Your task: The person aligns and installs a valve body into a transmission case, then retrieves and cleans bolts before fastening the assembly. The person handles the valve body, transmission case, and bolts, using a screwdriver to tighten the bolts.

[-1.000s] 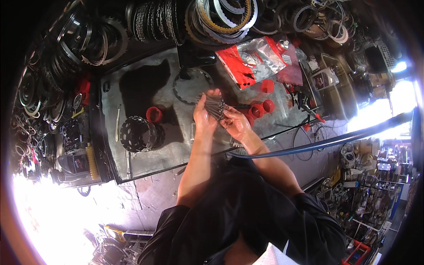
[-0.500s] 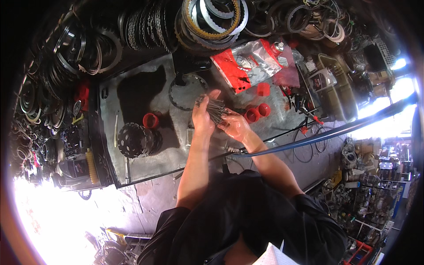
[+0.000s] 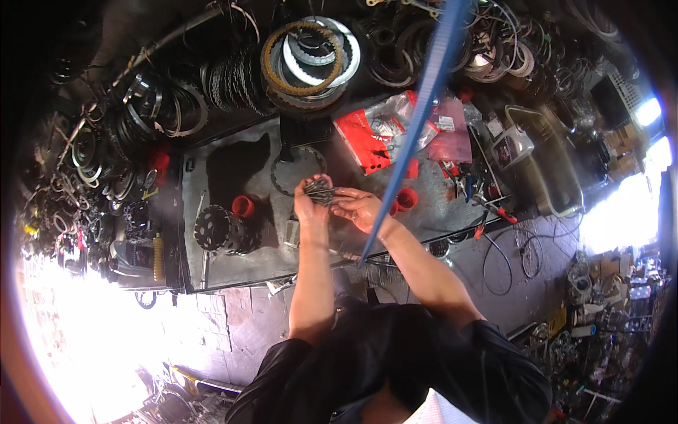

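A grey, dark-stained metal counter (image 3: 265, 263) spread beneath the work. A long, blurred blue hose-like line (image 3: 418, 127) slanted down from the top edge, crossing in front of the right wrist. Toward the counter's right end sat a deep rectangular translucent pan (image 3: 549, 159). Beyond the far edge lay a stack of gold-brown and white metal rings (image 3: 267, 65), and nearer, on the counter, a flat red-and-clear plastic bag (image 3: 361, 147). A black perforated cylindrical drum (image 3: 210, 230) stood left of the hands.

The left hand (image 3: 311, 208) was cupped, palm up, its fingers curled around a loose bundle of slim grey metal pieces (image 3: 319, 192) above the counter. The right hand (image 3: 361, 210) reached in with fingers extended, their tips at the bundle's right side; whether they pinched a piece could not be told. A small round red plastic cup (image 3: 243, 206) sat just beside the drum.
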Demonstrator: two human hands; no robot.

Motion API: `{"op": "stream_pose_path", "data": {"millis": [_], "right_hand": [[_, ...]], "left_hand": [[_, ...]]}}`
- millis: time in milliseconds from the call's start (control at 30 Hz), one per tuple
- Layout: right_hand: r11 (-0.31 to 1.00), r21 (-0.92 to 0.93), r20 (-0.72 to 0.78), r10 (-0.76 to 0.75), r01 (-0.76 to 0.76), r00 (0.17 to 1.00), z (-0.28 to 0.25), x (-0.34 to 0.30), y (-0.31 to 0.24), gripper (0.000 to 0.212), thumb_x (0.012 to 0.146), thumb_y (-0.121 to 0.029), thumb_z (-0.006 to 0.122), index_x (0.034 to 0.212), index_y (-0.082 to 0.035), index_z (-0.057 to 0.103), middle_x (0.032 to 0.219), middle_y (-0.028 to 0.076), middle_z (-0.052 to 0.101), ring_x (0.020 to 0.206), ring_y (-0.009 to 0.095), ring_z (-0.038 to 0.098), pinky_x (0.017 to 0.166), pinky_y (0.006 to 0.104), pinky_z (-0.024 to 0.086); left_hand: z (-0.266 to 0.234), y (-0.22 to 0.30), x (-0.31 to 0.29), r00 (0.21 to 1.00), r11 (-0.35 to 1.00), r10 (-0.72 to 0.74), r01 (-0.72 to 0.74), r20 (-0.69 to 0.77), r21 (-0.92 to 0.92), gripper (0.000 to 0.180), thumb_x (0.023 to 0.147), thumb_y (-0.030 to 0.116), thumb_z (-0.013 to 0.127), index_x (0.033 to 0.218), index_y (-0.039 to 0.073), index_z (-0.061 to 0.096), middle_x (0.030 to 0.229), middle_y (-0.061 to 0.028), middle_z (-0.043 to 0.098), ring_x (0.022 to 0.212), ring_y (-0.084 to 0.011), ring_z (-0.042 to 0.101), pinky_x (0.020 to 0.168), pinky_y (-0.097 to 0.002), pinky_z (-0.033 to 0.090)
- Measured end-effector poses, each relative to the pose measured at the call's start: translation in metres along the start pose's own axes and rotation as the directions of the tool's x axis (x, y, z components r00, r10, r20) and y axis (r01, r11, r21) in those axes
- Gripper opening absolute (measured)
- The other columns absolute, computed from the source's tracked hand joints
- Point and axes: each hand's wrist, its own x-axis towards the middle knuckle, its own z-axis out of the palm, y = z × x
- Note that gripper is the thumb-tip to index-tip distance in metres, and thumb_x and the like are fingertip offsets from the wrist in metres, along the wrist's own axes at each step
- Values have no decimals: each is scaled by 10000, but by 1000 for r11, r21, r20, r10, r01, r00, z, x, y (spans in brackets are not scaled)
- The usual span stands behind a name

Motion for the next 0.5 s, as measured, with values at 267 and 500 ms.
{"op": "stream_pose_path", "data": {"millis": [267, 500], "right_hand": [[983, 53, -191, -162, 175, 968, -106, -129, -76, 127, 988, -9, 615, 1115, 5, 616, 957, 159, 736, 735, 212, 689, 612, 329, 543], [955, 212, -343, -125, 207, 931, -151, -298, -118, 164, 955, -214, 676, 853, -136, 575, 708, -49, 466, 597, 97, 390, 578, 296, 325]], "left_hand": [[30, 48, -175, 781, 706, 488, -616, 390, 350, 179, 847, 183, 690, 860, 5, 697, 874, -163, 726, 793, -290, 695, 756, -382, 579], [75, -142, -333, 784, 812, 448, -558, 431, 172, 163, 940, 60, 646, 878, 43, 496, 776, -35, 494, 700, -177, 519, 764, -333, 514]]}}
